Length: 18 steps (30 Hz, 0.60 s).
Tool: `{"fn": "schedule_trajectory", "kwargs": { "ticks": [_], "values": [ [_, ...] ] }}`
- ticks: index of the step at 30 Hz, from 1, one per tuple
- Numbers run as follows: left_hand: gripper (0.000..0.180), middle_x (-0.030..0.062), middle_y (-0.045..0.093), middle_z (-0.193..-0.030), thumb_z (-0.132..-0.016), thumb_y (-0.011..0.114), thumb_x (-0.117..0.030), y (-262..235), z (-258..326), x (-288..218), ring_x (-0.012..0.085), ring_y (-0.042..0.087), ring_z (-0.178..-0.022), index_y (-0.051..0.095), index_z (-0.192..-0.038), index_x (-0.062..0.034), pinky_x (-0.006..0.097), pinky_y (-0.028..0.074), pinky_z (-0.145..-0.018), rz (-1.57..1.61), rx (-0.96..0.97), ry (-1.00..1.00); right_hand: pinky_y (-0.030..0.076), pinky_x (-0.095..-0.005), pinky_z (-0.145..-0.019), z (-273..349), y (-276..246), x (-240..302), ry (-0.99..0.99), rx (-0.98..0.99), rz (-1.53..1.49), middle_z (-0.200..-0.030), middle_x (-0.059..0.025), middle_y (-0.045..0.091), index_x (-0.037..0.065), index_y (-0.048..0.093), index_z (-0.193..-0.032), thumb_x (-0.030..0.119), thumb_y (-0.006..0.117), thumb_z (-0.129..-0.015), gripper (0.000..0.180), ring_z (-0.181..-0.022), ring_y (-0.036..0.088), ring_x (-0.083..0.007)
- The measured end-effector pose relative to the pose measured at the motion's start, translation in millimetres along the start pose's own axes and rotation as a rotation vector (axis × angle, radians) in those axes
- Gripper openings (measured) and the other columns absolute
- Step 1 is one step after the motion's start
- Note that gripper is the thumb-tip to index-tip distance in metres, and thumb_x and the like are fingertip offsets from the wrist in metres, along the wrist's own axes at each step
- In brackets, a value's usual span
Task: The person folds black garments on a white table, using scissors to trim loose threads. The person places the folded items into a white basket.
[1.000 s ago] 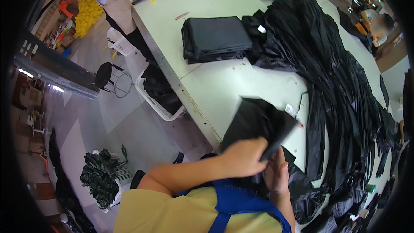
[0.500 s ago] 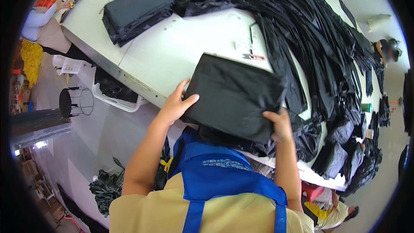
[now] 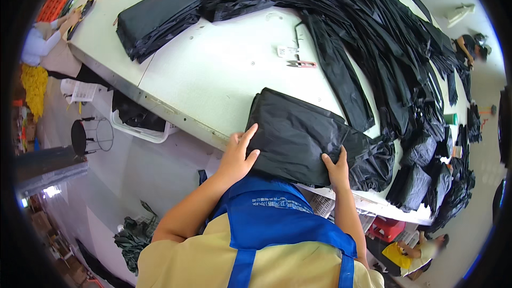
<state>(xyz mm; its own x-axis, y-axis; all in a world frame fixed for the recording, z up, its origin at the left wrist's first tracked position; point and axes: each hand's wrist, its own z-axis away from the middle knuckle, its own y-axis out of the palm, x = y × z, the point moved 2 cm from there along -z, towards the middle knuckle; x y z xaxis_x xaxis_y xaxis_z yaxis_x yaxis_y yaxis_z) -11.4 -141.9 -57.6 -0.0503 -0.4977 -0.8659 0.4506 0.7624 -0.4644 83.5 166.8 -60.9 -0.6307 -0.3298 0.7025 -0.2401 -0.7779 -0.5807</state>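
A folded black sheet of thin, shiny fabric (image 3: 296,136) lies at the near edge of the table, just in front of my apron. At its left edge is my left hand (image 3: 237,157), with the thumb and fingers spread against the fabric. My right hand (image 3: 337,173) rests on its near right part, thumb and forefinger apart in a V on top. The undersides of both hands are hidden. Loose black fabric (image 3: 373,165) adjoins the folded sheet on the right.
On the white table (image 3: 213,69) are a folded black stack (image 3: 157,18), thread snips with red handles (image 3: 302,64) and a long heap of black fabric (image 3: 368,37). Black bundles (image 3: 413,181) lie at right. A white basket (image 3: 141,133) stands below the left edge. Other people are at several sides.
The folded black sheet has come down from its raised, flat position and moved slightly nearer and right. Both hands have moved with it, and my left hand's fingers now spread along its edge.
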Motion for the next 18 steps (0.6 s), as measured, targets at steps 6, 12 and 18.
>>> {"fn": "schedule_trajectory", "kwargs": {
  "ticks": [6, 12, 18],
  "values": [
    [0.064, 0.0181, 0.018, -0.155, -0.078, 0.066, -0.056, 38, -29, -37, 0.0474, 0.013, -0.140, 0.047, -0.137, -0.0376, 0.069, 0.010, -0.107, -0.710, 0.113, 0.375, 0.041, -0.0379, -0.100, -17, -6, -36, -0.083, 0.055, 0.001, -0.130, -0.0271, 0.053, 0.000, 0.033, -0.142, 0.033, 0.076, -0.078, 0.083, -0.121, 0.052, -0.0368],
    [0.067, 0.0103, 0.018, -0.157, -0.071, 0.076, -0.040, 43, -41, -66, 0.0425, 0.010, -0.143, 0.053, -0.133, -0.0317, 0.068, 0.009, -0.108, -0.813, 0.227, 0.510, 0.044, -0.0364, -0.094, -77, -216, -152, 0.173, -0.828, 0.559, -0.121, -0.0199, 0.056, 0.002, 0.037, -0.142, 0.034, 0.072, -0.079, 0.079, -0.109, 0.056, -0.0288],
    [0.084, 0.0021, 0.019, -0.158, -0.063, 0.080, -0.042, 96, -107, -137, 0.0285, 0.012, -0.146, 0.045, -0.138, -0.0410, 0.060, 0.007, -0.115, -0.970, 0.979, 1.120, 0.051, -0.0357, -0.084, -92, -260, -161, 0.557, 0.095, -0.211, -0.114, -0.0222, 0.063, -0.008, 0.054, -0.124, 0.027, 0.078, -0.072, 0.067, -0.095, 0.066, -0.0285]
  ]
}}
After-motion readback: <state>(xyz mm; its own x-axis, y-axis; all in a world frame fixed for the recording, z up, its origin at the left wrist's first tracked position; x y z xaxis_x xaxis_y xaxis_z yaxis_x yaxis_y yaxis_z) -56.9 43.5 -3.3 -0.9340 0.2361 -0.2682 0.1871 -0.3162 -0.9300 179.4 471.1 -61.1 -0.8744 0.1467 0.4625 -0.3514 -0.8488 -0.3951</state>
